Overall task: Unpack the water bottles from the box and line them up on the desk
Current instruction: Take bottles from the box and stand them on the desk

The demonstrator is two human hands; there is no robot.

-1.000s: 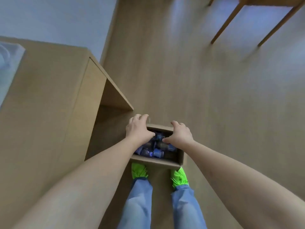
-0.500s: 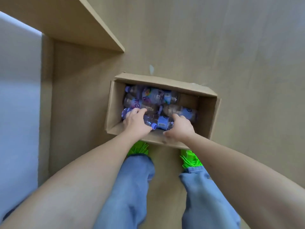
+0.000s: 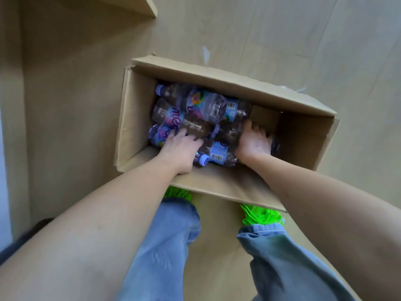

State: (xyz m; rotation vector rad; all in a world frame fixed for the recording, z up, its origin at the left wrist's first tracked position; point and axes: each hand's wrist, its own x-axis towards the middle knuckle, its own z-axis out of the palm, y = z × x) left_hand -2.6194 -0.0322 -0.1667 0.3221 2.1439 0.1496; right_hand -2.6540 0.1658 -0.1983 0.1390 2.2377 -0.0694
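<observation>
While the cardboard box (image 3: 219, 190) sat open on the floor, its water bottles (image 3: 201, 107) lay piled inside. The left hand (image 3: 181, 146) curled over one bottle; the right hand (image 3: 253, 141) cupped another beside it.

Light wood floor (image 3: 282, 40), desk panel (image 3: 121, 5) above.
</observation>
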